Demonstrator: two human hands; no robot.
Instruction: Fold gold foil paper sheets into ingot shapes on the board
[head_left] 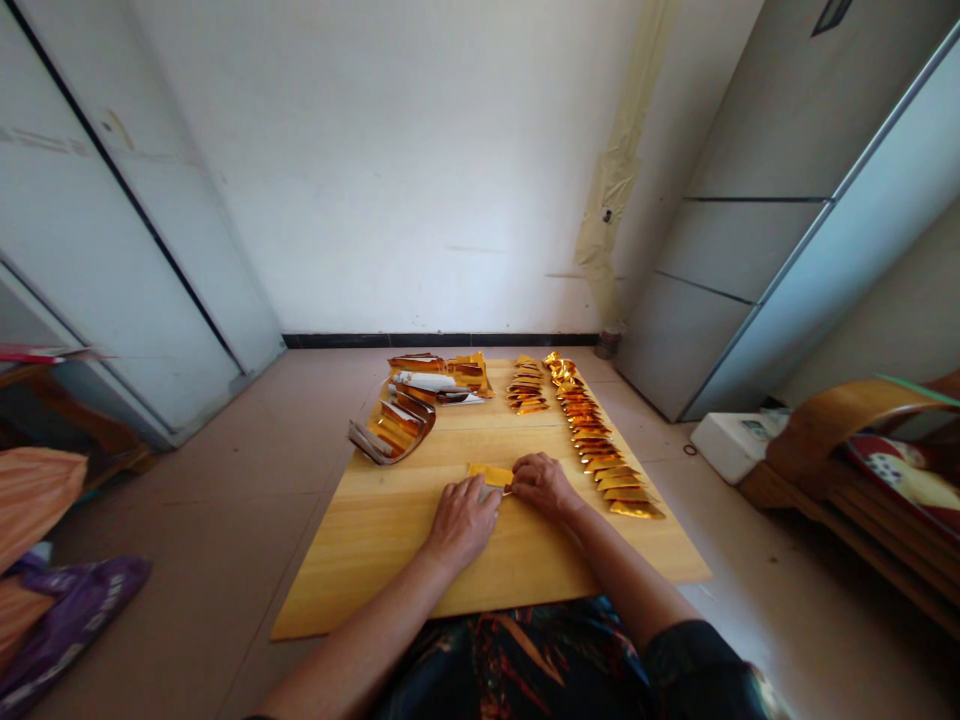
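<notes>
A small gold foil paper lies on the wooden board in front of me. My left hand is curled with its fingertips pressing the paper's near left edge. My right hand is curled too, pinching the paper's right edge. A long row of folded gold pieces runs along the board's right side. A shorter row of folded pieces lies farther back. Curved stacks of unfolded gold sheets sit at the back left.
The board rests on a tiled floor. A grey refrigerator stands at the right, with a white box and a wooden chair beside it. A purple bag lies at the left. A white wall is straight ahead.
</notes>
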